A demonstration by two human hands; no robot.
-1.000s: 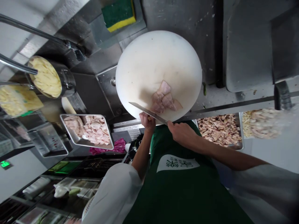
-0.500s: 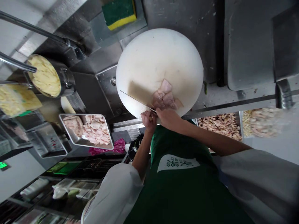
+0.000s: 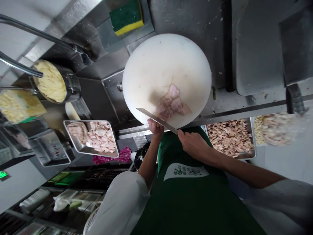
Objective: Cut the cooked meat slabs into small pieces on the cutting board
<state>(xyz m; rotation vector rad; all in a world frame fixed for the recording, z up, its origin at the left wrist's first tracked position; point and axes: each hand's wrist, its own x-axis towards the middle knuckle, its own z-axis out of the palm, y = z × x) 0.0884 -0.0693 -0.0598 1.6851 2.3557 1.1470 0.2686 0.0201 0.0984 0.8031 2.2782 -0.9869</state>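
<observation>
A round white cutting board (image 3: pixel 168 58) carries a small pile of pale raw meat pieces (image 3: pixel 172 104) near its front edge. My right hand (image 3: pixel 193 143) is closed on the handle of a long knife (image 3: pixel 156 119). Its blade slants up to the left across the board's front edge, just in front of the meat. My left hand (image 3: pixel 155 126) sits curled at the board's edge, right under the blade. What its fingers hold is hidden.
A steel tray of sliced meat (image 3: pixel 91 135) lies left of the board. A tray of chopped meat (image 3: pixel 231 137) lies to the right. A pot of pale strips (image 3: pixel 55 81) stands far left, and a green-yellow sponge (image 3: pixel 126 16) behind the board. A grey tray (image 3: pixel 256 49) sits at the back right.
Half a second ago my right hand was pushed in beside my left with the blade lying further over the board. It has drawn back to the right, as one second ago.
</observation>
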